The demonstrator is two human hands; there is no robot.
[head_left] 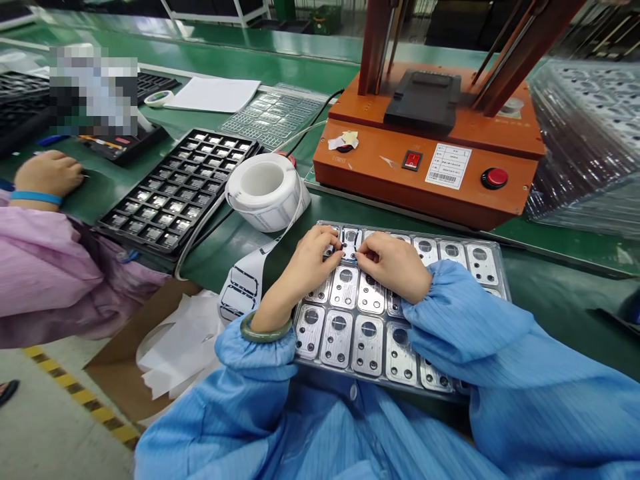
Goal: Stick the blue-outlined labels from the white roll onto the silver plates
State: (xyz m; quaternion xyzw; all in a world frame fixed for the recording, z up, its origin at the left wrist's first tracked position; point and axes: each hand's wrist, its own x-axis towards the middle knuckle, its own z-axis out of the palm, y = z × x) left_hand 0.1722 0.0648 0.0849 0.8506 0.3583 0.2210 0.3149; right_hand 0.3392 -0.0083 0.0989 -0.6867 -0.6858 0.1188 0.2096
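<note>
A clear plastic tray in front of me holds rows of silvery metal plates, each with a large round window and small dark holes. At its back row, my left hand pinches the left side of a thin black frame-shaped sticker. Opposite it, my right hand has thumb and fingertips closed at the sticker's right side. The sticker lies over one plate between my fingertips; whether it touches the plate all round, I cannot tell. My hands cover several neighbouring plates.
Left of the tray stands a white label roll, its strip of black frames hanging toward a cardboard box of waste paper. Behind are an orange press machine and stacked clear trays. A co-worker's hand rests near a black tray.
</note>
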